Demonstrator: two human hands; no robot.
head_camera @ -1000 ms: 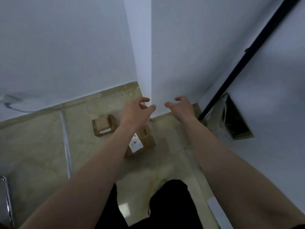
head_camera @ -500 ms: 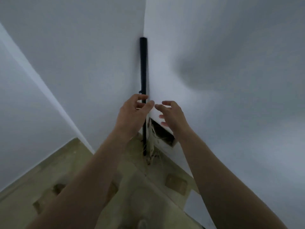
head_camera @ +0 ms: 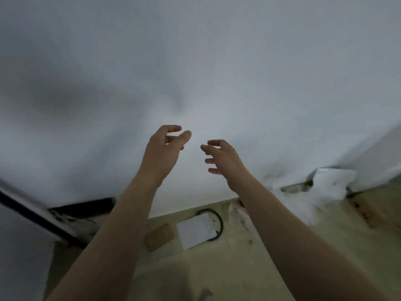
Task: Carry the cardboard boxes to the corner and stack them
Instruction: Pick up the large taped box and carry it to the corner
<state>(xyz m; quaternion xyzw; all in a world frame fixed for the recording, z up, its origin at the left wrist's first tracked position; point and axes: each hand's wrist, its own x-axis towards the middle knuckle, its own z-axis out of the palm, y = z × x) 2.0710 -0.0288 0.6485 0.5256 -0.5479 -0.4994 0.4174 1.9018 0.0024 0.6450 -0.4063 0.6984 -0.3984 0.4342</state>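
Both my arms reach forward in front of a white wall. My left hand [head_camera: 166, 148] is open with curled fingers and holds nothing. My right hand [head_camera: 223, 157] is open too, fingers spread, a short gap to the right of the left one. No cardboard box is in view. On the tan floor below my hands lies a small flat brown cardboard piece [head_camera: 159, 236], beside a white sheet [head_camera: 196, 232].
A black cable loop [head_camera: 219, 218] lies around the sheet's far side. A black pole [head_camera: 32, 216] slants along the left, next to a dark wall opening [head_camera: 86, 206]. White crumpled plastic or foam [head_camera: 325, 187] sits at the wall's foot on the right.
The view has swung right: the two boxes by the corner left the frame, the black pole slid to the far left. Both hands stayed raised, open and empty.
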